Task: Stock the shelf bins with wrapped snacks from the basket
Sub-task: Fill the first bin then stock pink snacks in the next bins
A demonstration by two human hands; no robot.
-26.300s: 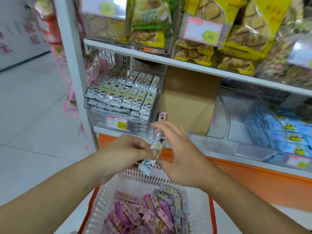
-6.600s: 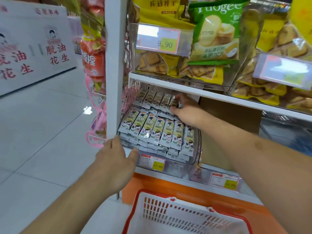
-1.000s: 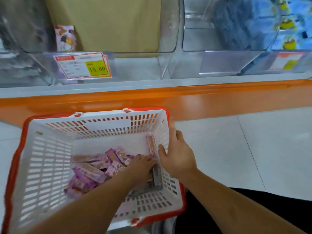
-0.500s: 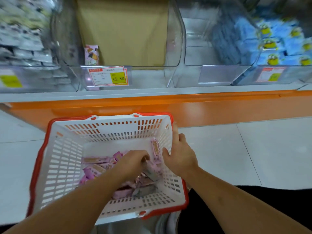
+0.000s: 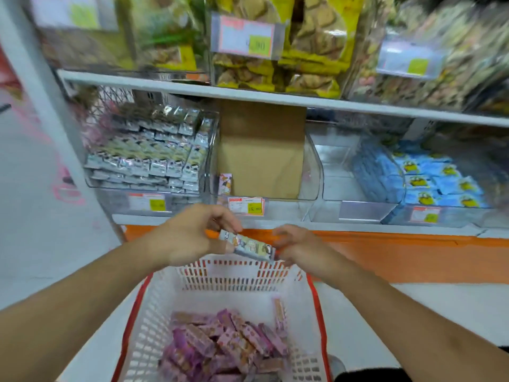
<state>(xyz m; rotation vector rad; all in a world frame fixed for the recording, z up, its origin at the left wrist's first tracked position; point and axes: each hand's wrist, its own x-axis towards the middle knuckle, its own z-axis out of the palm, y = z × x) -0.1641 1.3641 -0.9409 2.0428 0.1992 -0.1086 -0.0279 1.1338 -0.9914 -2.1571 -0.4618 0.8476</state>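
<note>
Two hands in the middle of the frame, above a white basket [image 5: 176,321] with a red rim. Left hand [image 5: 190,238] and right hand [image 5: 300,246] each pinching one end of a snack bar [image 5: 252,247], fingers curled round it. Bar tilted, left end higher. Purple wrapped snacks [image 5: 220,346] heaped low in the basket. Left bin [image 5: 203,172] on the shelf full of silver bars [image 5: 148,158]. Cardboard [image 5: 261,150] upright in the middle bin. Blue packs [image 5: 429,177] at right.

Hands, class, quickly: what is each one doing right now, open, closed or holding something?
Left hand: fingers pinch one end of the wrapped snack.
Right hand: fingers hold the other end of the same snack, above the basket.
</note>
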